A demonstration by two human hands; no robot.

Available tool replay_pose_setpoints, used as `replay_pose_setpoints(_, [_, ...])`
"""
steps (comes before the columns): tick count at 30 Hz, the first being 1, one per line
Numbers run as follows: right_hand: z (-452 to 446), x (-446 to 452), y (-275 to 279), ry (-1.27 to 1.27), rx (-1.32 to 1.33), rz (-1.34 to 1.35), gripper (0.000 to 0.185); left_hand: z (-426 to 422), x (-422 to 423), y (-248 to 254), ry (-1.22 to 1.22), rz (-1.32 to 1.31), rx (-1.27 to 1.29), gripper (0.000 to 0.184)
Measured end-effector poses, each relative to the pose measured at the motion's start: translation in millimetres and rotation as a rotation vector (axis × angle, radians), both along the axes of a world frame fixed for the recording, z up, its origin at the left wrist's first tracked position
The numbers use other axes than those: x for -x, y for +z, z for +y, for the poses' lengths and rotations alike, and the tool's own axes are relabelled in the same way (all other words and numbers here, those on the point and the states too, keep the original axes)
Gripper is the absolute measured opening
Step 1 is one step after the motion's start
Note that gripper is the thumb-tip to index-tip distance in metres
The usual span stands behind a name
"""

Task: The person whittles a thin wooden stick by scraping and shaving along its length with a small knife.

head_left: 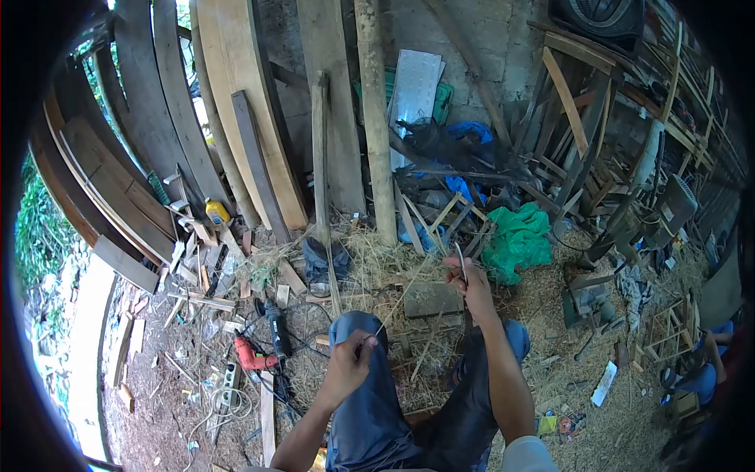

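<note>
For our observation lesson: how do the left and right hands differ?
The left hand is by the left knee; the right hand is farther forward, past the right knee. The left seems to pinch a thin strip; the right grips a curved, blade-like piece. Both are bare.

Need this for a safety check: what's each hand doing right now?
Left hand: closed, apparently pinching a thin pale strip.
Right hand: closed, holding a curved, blade-like tool.

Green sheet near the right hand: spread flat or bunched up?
Bunched up: the green sheet lies in a crumpled heap, with creases all over, beyond the right hand.
</note>
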State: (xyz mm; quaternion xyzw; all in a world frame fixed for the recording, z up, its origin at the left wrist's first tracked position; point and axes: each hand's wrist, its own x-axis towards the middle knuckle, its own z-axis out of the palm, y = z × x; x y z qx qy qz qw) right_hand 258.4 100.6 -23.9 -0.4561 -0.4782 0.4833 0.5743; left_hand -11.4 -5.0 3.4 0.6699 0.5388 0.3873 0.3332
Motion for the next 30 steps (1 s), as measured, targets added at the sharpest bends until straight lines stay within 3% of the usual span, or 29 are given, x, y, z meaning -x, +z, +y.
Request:
replay_pose_setpoints(3, [-1, 5, -6, 0.058, -0.112, -0.162, 0.042, -1, -2, 0, -0.028, -0.003, 0.027, 0.006])
replay_pose_setpoints(6, [-3, 15, -6, 0.065, -0.221, -0.151, 0.030, 1, -6, 0, -0.018, -0.020, -0.018, 0.011])
replay_pose_setpoints(9, [-12, 27, 5, 0.015, -0.070, -0.129, 0.019, 3, -8, 3, -0.038, -0.011, 0.001, 0.012])
replay_pose_setpoints(10, [-13, 31, 6, 0.012, -0.069, -0.127, 0.019, 5, -9, 2, -0.047, -0.012, 0.011, 0.013])
replay_pose_setpoints(13, [-18, 39, 6, -0.073, -0.308, -0.506, 0.016, 7, -12, 5, -0.068, 0.003, 0.040, 0.014])
replay_pose_setpoints(16, [-22, 45, 1, 0.074, -0.220, -0.515, 0.016, 9, -13, 0, -0.073, -0.022, 0.033, 0.015])
replay_pose_setpoints(18, [-15, 41, 11, -0.009, -0.201, -0.397, 0.015, 11, -11, -5, -0.072, -0.061, 0.015, 0.016])
replay_pose_setpoints(20, [-16, 42, 8, -0.090, -0.181, -0.289, 0.015, 12, -9, -7, -0.124, -0.174, 0.109, 0.019])
replay_pose_setpoints(23, [-17, 52, -10, 0.096, -0.198, -0.383, 0.021, 15, -8, -9, -0.128, -0.319, 0.259, 0.020])
replay_pose_setpoints(25, [-16, 51, -6, -0.022, -0.110, -0.234, 0.019, 16, -5, -3, -0.148, -0.375, 0.328, 0.020])
replay_pose_setpoints(26, [-19, 51, -6, -0.020, -0.106, -0.235, 0.019, 16, -5, -2, -0.167, -0.440, 0.397, 0.019])
replay_pose_setpoints(28, [-22, 54, -4, 0.078, -0.359, -0.454, 0.018, 15, -7, -3, -0.185, -0.498, 0.450, 0.019])
replay_pose_setpoints(29, [-29, 59, -4, 0.171, -0.193, -0.450, 0.019, 17, -6, -2, -0.204, -0.549, 0.499, 0.018])
replay_pose_setpoints(30, [-27, 59, -3, 0.171, -0.197, -0.447, 0.019, 18, -4, -4, -0.204, -0.546, 0.495, 0.018])
